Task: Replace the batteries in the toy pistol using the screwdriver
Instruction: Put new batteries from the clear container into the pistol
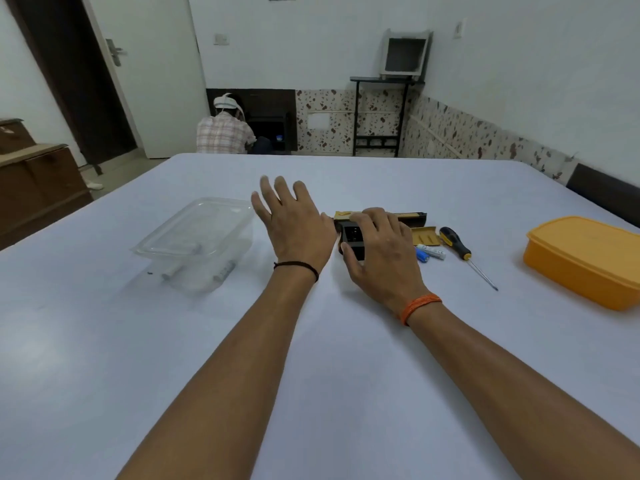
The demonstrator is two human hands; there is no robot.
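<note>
Clear glossy plastic tub (194,237), matt orange plastic box (585,261) (lidded), smooth matt table (311,358).

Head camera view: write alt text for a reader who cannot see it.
A person's right hand grips the open black-and-yellow toy pistol on a pale table, while the left hand hovers open beside it. To the right lie blue-and-white batteries and a black-and-yellow screwdriver; a clear plastic container sits left.

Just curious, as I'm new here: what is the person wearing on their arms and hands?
Both forearms are bare, with no sleeves or gloves in view. The left hand has a thin black thread band at its wrist. The right hand has a thicker orange thread band.
</note>
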